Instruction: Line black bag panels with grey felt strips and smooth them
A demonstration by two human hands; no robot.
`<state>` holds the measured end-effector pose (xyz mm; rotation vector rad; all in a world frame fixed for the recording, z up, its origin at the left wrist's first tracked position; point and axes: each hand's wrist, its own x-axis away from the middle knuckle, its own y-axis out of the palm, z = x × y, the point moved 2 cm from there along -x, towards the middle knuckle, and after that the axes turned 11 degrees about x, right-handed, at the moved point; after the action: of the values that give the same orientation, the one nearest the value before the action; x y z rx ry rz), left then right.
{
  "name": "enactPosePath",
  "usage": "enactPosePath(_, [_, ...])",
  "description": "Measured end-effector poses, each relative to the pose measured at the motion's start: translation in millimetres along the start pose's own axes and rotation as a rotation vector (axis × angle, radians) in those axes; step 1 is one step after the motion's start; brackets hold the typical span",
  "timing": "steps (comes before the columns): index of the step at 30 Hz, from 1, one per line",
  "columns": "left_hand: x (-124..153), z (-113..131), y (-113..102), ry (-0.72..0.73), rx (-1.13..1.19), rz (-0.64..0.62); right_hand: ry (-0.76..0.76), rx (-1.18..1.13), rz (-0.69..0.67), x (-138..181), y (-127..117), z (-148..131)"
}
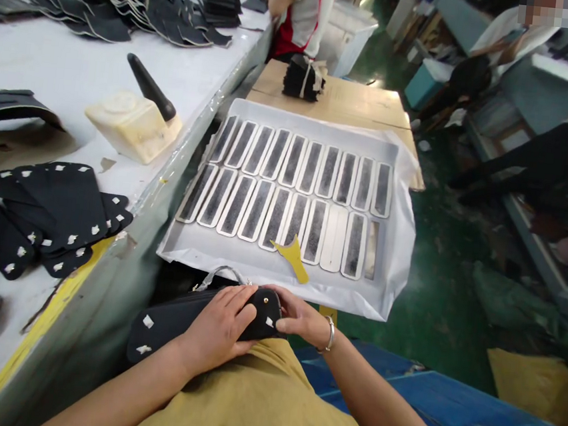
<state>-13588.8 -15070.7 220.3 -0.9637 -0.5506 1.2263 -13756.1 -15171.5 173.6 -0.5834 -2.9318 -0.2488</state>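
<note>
A black handbag (173, 316) lies across my lap, its long flap facing up. Small white tape bits and a gold stud show on the flap, and a grey strap with metal fittings sticks out behind it. My left hand (223, 321) presses over the flap, fingers wrapped over its far edge and thumb bent on top. At the flap's right end, my right hand (301, 318) grips the edge between thumb and fingers. The underside of the bag and some of my fingertips are hidden.
Ahead is a white-lined tray (278, 276) with rows of black-and-white strips and a yellow piece (294, 257). On the left table stand a cream block (132, 125) with a black-handled tool and black flap pieces (64, 205). Blue bins (441, 402) sit right; people work beyond.
</note>
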Motion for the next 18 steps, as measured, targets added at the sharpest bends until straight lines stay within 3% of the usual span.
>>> enactPosePath(5, [-1,3,2,-0.021,-0.025,0.000,0.008,0.122,0.117,-1,-6,1])
enactPosePath(12, [2,5,0,-0.027,-0.009,-0.009,-0.037,0.365,0.167,-4,2,-2])
enactPosePath(18, [34,-10,-21,-0.091,-0.043,-0.037,-0.057,0.574,0.169,-2,2,-5])
